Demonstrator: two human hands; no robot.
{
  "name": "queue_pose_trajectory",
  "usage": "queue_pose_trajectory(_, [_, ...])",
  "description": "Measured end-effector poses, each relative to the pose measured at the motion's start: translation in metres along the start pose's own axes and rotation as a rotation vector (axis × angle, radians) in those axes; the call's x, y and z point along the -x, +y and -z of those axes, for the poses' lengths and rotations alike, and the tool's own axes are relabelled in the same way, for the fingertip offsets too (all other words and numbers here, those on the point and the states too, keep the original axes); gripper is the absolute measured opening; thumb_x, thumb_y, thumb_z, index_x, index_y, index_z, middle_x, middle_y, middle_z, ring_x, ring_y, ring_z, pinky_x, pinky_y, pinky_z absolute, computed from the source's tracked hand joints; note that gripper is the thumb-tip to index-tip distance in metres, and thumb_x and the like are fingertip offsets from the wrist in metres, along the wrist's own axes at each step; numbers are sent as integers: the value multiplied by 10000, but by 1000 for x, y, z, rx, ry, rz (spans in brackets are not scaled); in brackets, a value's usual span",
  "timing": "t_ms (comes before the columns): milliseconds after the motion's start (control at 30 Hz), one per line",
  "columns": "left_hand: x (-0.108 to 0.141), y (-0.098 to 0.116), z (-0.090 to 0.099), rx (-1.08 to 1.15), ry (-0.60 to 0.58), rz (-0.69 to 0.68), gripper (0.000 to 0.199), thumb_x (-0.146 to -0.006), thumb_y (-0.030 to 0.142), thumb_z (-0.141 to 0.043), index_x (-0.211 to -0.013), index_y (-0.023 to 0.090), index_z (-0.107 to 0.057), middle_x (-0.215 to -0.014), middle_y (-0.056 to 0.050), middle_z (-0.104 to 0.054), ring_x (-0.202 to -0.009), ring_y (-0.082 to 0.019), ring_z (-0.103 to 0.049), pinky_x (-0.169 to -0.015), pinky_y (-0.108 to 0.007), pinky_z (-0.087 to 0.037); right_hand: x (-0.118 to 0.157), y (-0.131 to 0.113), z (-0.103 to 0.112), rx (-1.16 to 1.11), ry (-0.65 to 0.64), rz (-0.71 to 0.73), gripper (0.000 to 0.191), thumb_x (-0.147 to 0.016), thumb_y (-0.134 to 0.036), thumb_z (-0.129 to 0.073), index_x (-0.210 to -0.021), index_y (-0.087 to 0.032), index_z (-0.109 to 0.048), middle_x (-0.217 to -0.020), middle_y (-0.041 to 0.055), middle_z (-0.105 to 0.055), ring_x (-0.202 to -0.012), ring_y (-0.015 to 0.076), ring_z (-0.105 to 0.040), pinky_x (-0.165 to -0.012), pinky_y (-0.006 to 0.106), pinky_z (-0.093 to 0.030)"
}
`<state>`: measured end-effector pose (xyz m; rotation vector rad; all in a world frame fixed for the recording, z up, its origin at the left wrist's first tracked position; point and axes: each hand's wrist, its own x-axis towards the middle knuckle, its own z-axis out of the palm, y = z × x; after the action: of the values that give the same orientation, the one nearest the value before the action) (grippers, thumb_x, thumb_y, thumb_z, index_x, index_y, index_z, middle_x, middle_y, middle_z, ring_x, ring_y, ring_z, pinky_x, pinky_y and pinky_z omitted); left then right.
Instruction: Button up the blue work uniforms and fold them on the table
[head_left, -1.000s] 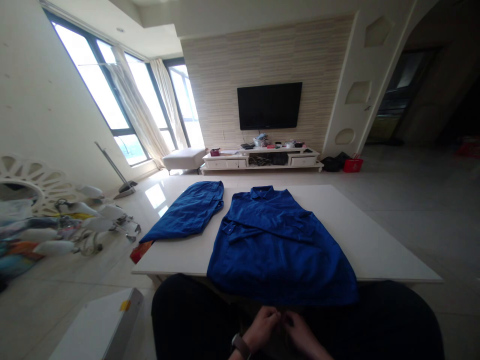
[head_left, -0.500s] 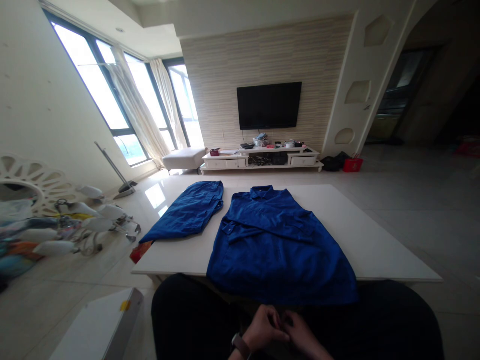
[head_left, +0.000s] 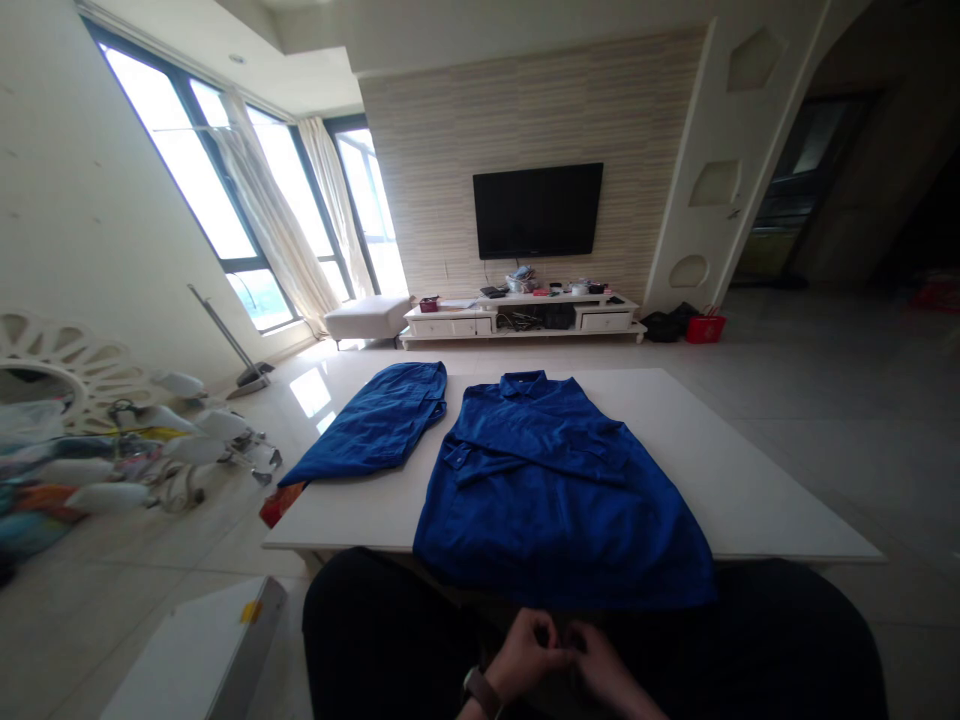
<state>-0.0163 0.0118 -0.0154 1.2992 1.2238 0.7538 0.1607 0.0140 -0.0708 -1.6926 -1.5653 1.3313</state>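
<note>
- Our left hand (head_left: 523, 655) and right hand (head_left: 600, 662) met or nearly met, fingers loosely curled (whether around anything, we couldn't tell).
- Only our fingers had shifted; the blue collared shirt (head_left: 555, 510) lay unmoved just beyond them, its handling seemingly paused.
- The folded blue garment (head_left: 375, 425) lay beyond them, leftward.

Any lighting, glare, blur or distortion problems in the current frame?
Head view: windows mostly blown out, with bright glare on the floor; head view: left hand and right hand in shadow, finger detail murky, though the blue shirt reads clearly; head view: stretching and smearing toward the edges, noticeable on the clutter at left.
</note>
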Motion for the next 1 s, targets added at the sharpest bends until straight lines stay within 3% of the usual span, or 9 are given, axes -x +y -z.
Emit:
queue_pose_trajectory(367, [-2,-6,1,-54,39,34,236,-640,257,-798,-684,176,-580,-840,6,-601,-902,-183,-528,-846,-281,-404,1,-2,1,-6,-24,60,234,-687,-293,-521,-817,-180,-680,-910,91,-750,-952,288,-670,-855,353,-467])
queue_pose_trajectory(500, [-4,-11,-1,25,35,27,303,-612,294,-835,-716,177,-575,-811,9,-621,-820,-167,-570,-777,-275,-432,3,-4,2,4,-5,36,241,-686,-294,-545,-840,-184,-695,-944,94,-753,-969,294,-667,-876,365,-468])
queue_pose_trajectory(667, [-9,-22,-8,301,-99,124,490,-579,459,-860,-835,173,-555,-722,-2,-659,-565,-180,-642,-591,-294,-454,6,-6,1,-4,-7,-5,302,-716,-346,-577,-912,-169,-724,-993,115,-761,-999,307,-676,-876,370,-480])
queue_pose_trajectory(767, [-12,-31,-9,360,-41,85,402,-677,450,-783,-888,154,-612,-806,-61,-719,-693,-235,-712,-727,-377,-524,6,-7,0,-55,-10,30,398,-745,-399,-572,-1010,-156,-742,-1072,138,-762,-1072,333,-672,-924,395,-482])
queue_pose_trajectory(867, [-13,-37,-6,312,49,-10,235,-694,239,-719,-913,157,-692,-1012,-101,-742,-1007,-270,-698,-1002,-440,-474,4,-7,0,-95,-25,89,447,-749,-402,-555,-1065,-152,-748,-1143,154,-752,-1121,344,-667,-981,413,-473])
queue_pose_trajectory(1000, [-10,-35,-4,387,11,15,389,-680,106,-614,-1050,184,-704,-1142,-97,-721,-1141,-272,-646,-1077,-460,-437,3,-6,1,-90,-31,80,393,-765,-370,-521,-1009,-168,-753,-1041,140,-770,-1062,322,-688,-952,407,-493])
